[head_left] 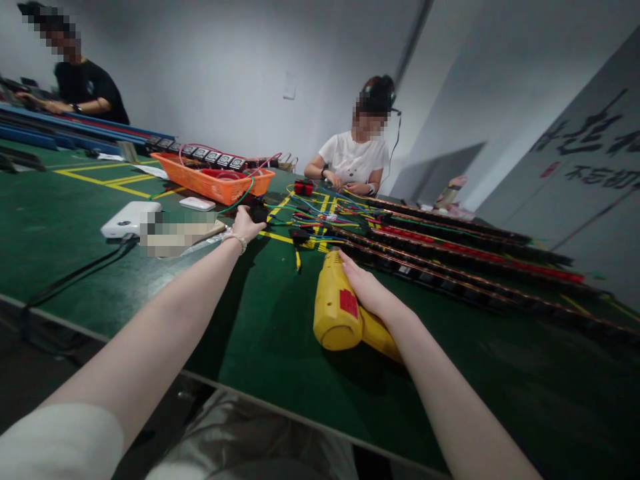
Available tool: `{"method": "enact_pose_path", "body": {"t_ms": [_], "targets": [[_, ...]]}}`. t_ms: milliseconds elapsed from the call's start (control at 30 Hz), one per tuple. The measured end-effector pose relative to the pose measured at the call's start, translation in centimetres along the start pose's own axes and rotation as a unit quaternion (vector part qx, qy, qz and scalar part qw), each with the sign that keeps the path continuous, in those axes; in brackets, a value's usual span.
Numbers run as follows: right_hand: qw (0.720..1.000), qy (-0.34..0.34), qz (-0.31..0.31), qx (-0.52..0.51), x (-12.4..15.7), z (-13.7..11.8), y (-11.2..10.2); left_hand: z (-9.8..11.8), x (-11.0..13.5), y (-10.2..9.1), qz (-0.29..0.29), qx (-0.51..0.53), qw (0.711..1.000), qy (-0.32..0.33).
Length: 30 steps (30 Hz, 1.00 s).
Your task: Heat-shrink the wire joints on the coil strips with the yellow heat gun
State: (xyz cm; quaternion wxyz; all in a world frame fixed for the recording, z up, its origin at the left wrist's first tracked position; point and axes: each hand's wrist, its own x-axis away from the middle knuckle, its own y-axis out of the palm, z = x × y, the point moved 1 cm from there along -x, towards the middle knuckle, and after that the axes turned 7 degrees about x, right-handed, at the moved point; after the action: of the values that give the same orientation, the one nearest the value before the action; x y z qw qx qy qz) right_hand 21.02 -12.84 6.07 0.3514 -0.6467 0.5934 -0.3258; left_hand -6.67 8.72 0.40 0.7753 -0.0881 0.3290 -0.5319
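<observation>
My left hand reaches forward to a small black part with a wire running from it, beside the orange basket. The thumb and fingers close around this part, though its exact kind is unclear. My right hand grips a yellow heat gun with a red label, its rounded rear end facing me; the far fingers are hidden behind it. Beyond the heat gun lie coloured wires and black connector blocks, one with a short yellow lead.
Long black strips with copper-coloured edges cover the table's right side. A white power bank with a black cable, a small white case and a blurred flat item lie left. Two people work across the green table.
</observation>
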Motion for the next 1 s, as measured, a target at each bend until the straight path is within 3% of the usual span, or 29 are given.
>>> {"method": "enact_pose_path", "body": {"t_ms": [167, 333, 467, 667, 767, 900, 1000], "targets": [[1.000, -0.022, 0.004, -0.003, 0.0, 0.2, 0.0, 0.7, 0.7, -0.3, -0.019, -0.014, 0.998, 0.066], [1.000, -0.023, 0.004, -0.001, 0.0, 0.4, 0.1, 1.4, 1.4, -1.1, 0.045, 0.033, 0.991, 0.123], [1.000, -0.022, 0.010, 0.000, -0.1, 0.5, 0.2, 1.9, 1.9, -1.7, 0.129, 0.120, 0.978, 0.108], [1.000, -0.016, 0.003, 0.003, 0.1, 0.2, 0.0, 3.3, 3.8, -3.0, 0.243, 0.262, 0.933, 0.036], [1.000, -0.008, 0.003, 0.009, 0.3, 0.0, -0.1, 3.6, 4.5, -3.5, 0.175, 0.340, 0.924, -0.019], [1.000, -0.007, -0.005, 0.018, 0.4, -0.2, -0.2, 3.6, 5.3, -3.2, -0.069, 0.415, 0.901, -0.109], [1.000, -0.012, -0.004, 0.018, 0.4, -0.3, -0.2, 4.1, 6.3, -2.8, -0.228, 0.405, 0.878, -0.115]]}}
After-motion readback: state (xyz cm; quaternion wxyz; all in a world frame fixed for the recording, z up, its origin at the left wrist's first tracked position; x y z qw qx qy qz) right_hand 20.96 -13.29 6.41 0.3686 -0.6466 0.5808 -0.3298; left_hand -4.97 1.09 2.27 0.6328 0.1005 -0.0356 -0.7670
